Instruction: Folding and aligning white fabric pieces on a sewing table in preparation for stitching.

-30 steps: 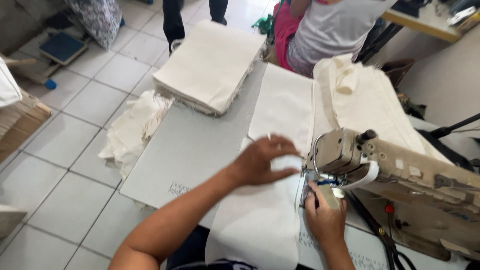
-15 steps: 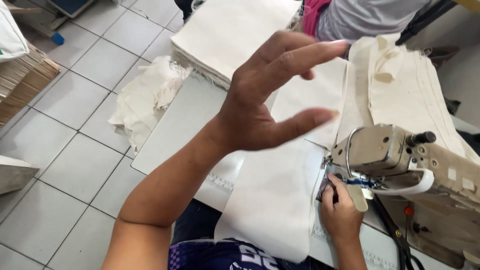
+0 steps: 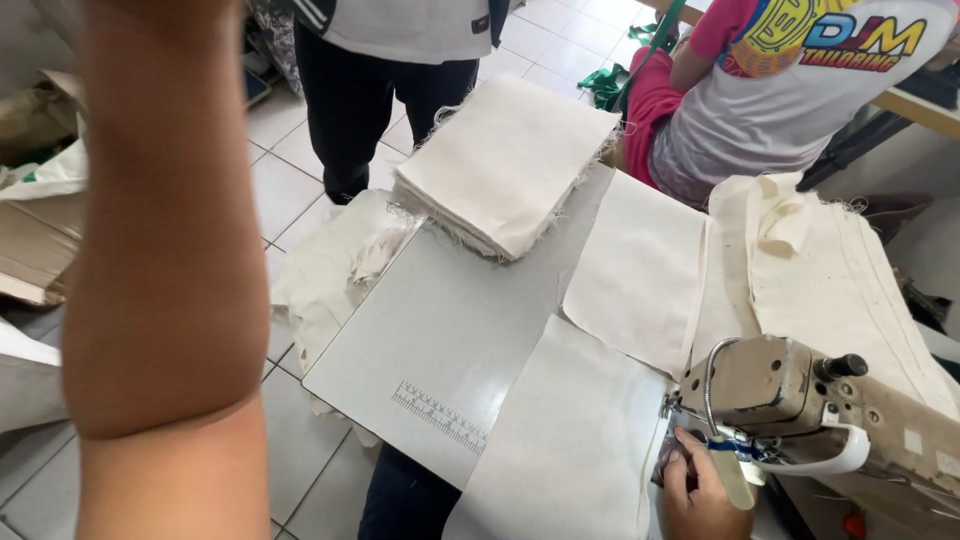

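Note:
My left forearm point(image 3: 170, 270) is raised close to the camera and fills the left side; its hand is above the frame. My right hand point(image 3: 700, 492) rests with curled fingers at the needle end of a beige sewing machine point(image 3: 800, 400). It touches the edge of a cream cloth panel point(image 3: 560, 440) that lies under the machine head. What the fingers grip is hidden. A second cream panel point(image 3: 640, 270) lies just beyond the first on the grey table point(image 3: 440, 330).
A thick stack of cut cream pieces point(image 3: 505, 160) sits on the table's far corner. More cream cloth point(image 3: 830, 270) is piled right of the machine, and some hangs to the floor point(image 3: 330, 270). One person stands point(image 3: 380, 80) and another sits point(image 3: 780, 100) beyond the table. Cardboard point(image 3: 30, 250) lies at the left.
My left hand lifted off the cloth, rose with spread fingers, then passed out the top of the frame, leaving only the forearm. My right hand stayed at the needle.

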